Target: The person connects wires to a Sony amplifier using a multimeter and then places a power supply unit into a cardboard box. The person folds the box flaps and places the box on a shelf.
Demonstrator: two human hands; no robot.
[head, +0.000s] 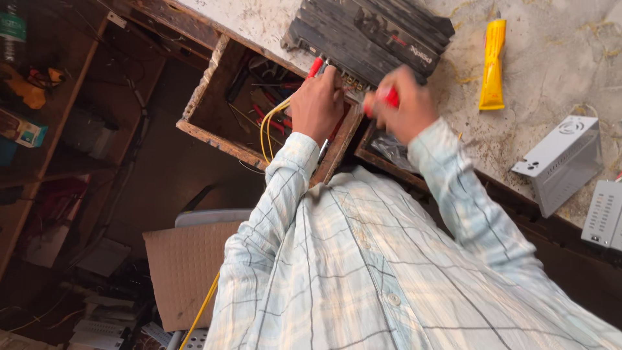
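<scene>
Hands met at the near edge of the black finned amplifier (372, 35) on the worn bench (551, 58): left hand (316, 107) pinched a yellow wire (269, 123), right hand (398, 107) gripped a red-handled tool (389, 98) (tip hidden). A yellow tube (493, 65) and grey metal box (560, 162) lay nearby, beside an open drawer (227, 97).

Both hands (316, 104) (400, 107) at black amp (369, 35)

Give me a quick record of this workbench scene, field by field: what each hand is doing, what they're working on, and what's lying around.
left hand: at the black ribbed device's edge, beside a red-tipped probe and yellow wires
right hand: shut on a red-handled tool, blurred
black ribbed device: lies at the bench edge, above an open wooden drawer
yellow tube: on the bench, right of the device
grey metal boxes: far right
</scene>
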